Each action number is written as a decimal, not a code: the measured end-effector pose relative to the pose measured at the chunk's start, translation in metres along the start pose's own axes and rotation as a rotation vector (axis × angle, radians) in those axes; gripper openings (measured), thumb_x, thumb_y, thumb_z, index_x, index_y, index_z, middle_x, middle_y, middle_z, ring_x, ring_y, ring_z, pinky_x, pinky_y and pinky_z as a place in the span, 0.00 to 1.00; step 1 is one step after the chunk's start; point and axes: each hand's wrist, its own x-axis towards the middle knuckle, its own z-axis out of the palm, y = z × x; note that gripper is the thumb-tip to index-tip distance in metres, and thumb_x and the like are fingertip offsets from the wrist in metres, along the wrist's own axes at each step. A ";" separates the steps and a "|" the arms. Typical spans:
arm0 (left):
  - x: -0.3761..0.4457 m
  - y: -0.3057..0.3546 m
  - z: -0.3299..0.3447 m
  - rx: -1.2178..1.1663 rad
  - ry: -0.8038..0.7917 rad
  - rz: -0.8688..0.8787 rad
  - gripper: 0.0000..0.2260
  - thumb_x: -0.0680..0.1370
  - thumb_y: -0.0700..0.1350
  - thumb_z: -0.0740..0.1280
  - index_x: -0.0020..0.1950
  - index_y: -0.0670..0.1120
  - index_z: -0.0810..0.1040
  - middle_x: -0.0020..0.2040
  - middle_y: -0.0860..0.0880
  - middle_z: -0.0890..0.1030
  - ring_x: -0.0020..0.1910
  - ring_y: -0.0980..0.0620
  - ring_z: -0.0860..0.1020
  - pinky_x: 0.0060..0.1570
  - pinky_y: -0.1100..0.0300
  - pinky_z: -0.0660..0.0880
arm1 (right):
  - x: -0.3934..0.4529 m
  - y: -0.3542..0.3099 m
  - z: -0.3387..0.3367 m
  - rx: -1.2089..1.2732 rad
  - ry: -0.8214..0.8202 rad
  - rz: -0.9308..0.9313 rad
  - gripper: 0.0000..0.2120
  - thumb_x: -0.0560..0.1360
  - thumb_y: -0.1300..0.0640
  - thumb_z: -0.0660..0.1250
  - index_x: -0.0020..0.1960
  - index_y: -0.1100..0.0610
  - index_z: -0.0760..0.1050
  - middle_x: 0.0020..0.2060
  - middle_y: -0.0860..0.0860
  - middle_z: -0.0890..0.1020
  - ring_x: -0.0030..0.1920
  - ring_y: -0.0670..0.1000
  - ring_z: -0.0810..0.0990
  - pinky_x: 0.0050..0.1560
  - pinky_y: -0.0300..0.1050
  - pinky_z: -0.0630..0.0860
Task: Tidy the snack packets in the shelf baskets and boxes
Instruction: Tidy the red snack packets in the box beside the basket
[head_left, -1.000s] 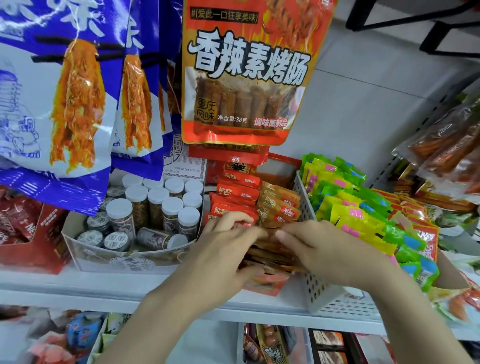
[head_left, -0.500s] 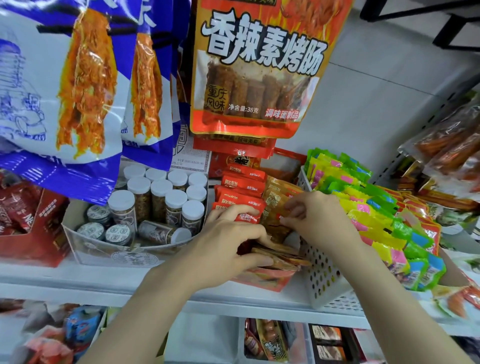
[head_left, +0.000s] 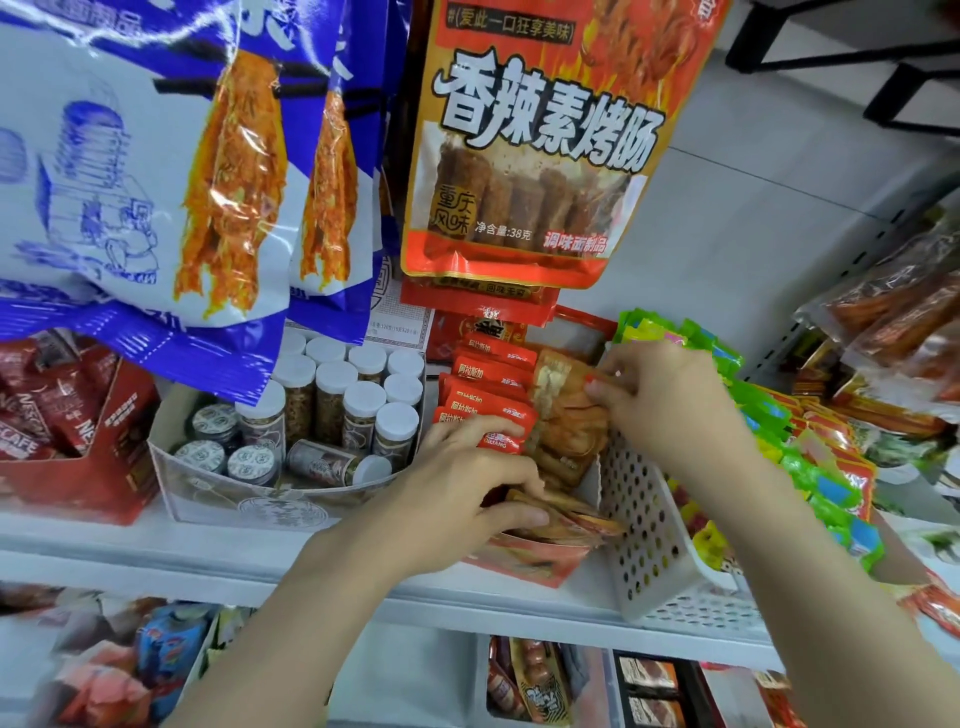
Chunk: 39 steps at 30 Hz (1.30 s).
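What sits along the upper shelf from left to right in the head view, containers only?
Red Nescafe box → clear tray of white-capped jars → red box of orange and red packets, where both hands work → white perforated basket of green and yellow packets.

Bright, even indoor light falls across a shop shelf (head_left: 363, 587), casting only faint shadows beneath the hands and goods. Glare streaks the glossy blue hanging packets (head_left: 156, 156) and the red hanging packet (head_left: 530, 156), which loom large and slightly soft near the lens. Wide-angle distortion bows the shelf edge and stretches the corners. The lower-left packets (head_left: 104, 675) smear into blur, as do the bagged goods at the right edge (head_left: 904, 322); the centre stays reasonably sharp.
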 end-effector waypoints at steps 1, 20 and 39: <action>0.000 -0.001 -0.001 0.001 -0.009 0.007 0.09 0.75 0.60 0.69 0.54 0.64 0.78 0.71 0.61 0.62 0.68 0.58 0.56 0.65 0.58 0.56 | 0.000 0.001 -0.012 0.025 0.010 0.012 0.07 0.73 0.53 0.73 0.49 0.53 0.82 0.44 0.56 0.85 0.49 0.58 0.82 0.52 0.47 0.77; 0.017 0.032 -0.003 -0.730 0.313 -0.078 0.20 0.68 0.53 0.74 0.58 0.52 0.78 0.50 0.55 0.84 0.50 0.56 0.82 0.49 0.67 0.77 | -0.015 0.031 -0.054 0.797 0.090 0.061 0.04 0.69 0.57 0.77 0.43 0.52 0.84 0.34 0.52 0.85 0.31 0.44 0.83 0.36 0.33 0.79; 0.016 0.058 -0.018 -1.699 -0.177 -0.251 0.34 0.75 0.69 0.57 0.59 0.43 0.83 0.62 0.39 0.80 0.60 0.42 0.80 0.56 0.48 0.79 | -0.010 0.031 -0.047 1.329 -0.151 0.108 0.07 0.72 0.57 0.69 0.47 0.58 0.82 0.38 0.50 0.84 0.40 0.45 0.81 0.44 0.38 0.80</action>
